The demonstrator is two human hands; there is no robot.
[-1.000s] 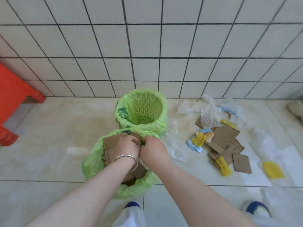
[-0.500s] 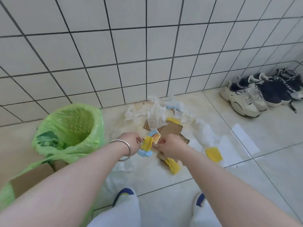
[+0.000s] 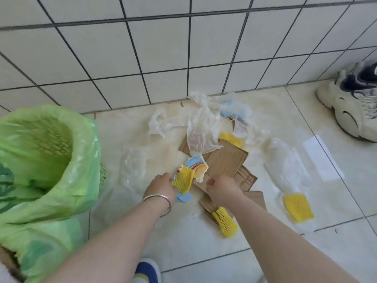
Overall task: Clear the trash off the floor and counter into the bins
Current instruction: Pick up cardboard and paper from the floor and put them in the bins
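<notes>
A litter pile lies on the floor by the tiled wall: brown cardboard pieces, clear plastic bags, a blue printed wrapper and yellow foam nets. My left hand, with a silver bracelet, grips a yellow foam net lying on the wrapper. My right hand is closed on the near edge of the cardboard. Another foam net lies under my right forearm. A green-lined bin stands at left; a second green-bagged bin holding cardboard sits in front of it.
A white and navy sneaker sits at the right by the wall. More yellow foam nets and a clear plastic bag lie to the right of the pile. My blue-toed shoe is at the bottom.
My hands left the near bin, where they pressed cardboard down, and went right to the litter pile. The left hand has closed on the yellow net, the right on the cardboard.
</notes>
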